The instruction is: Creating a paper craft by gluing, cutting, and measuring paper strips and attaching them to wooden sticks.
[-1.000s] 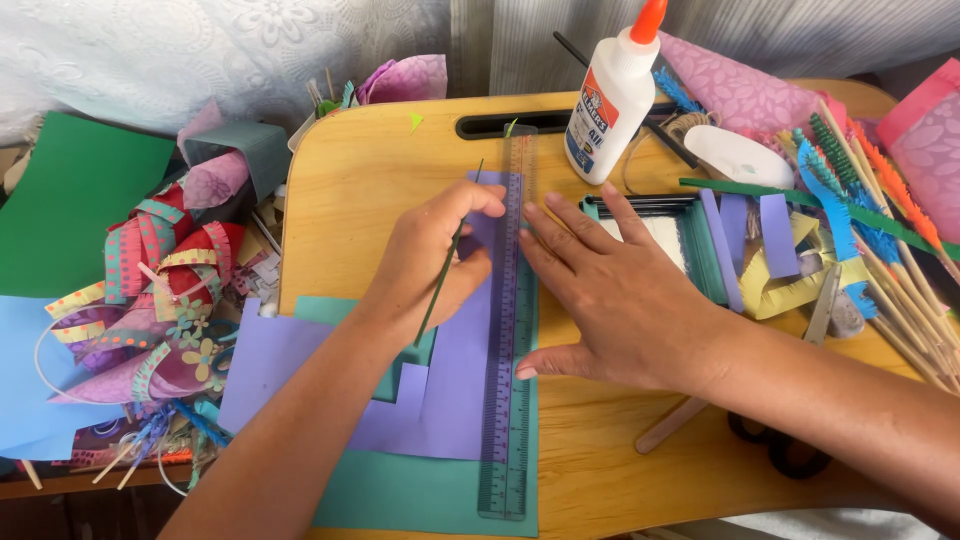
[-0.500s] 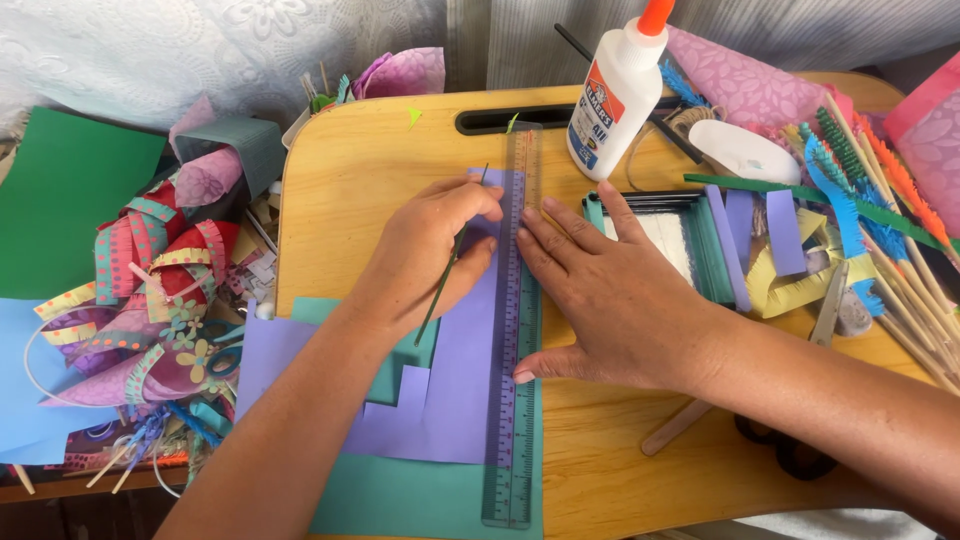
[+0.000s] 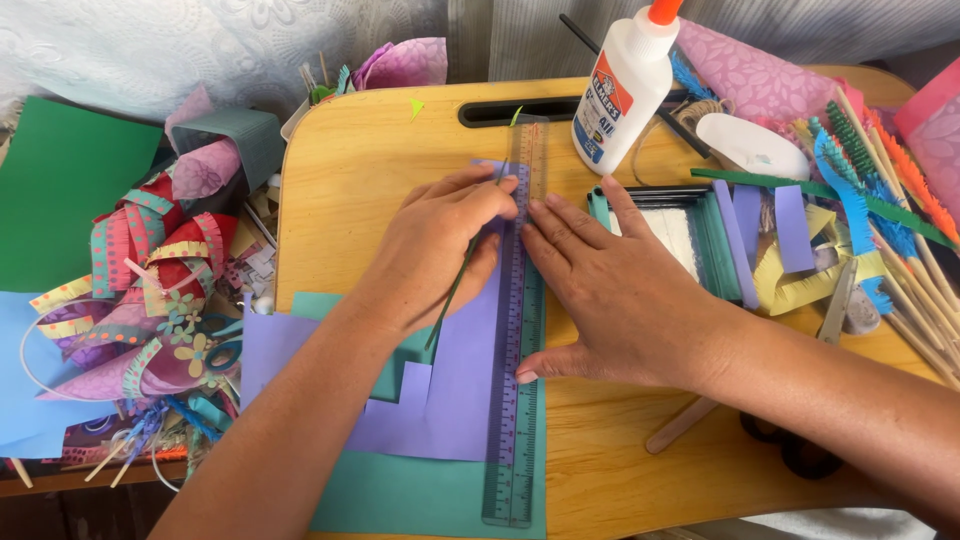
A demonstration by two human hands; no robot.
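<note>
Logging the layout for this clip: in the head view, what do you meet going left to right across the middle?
Green paper sheet → pile of paper scraps → left hand holding a pencil → ruler → right hand → purple paper strips → wooden sticks.

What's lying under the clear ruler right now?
Under the ruler lie purple paper and teal paper on the wooden board. The right hand hides part of it.
</note>
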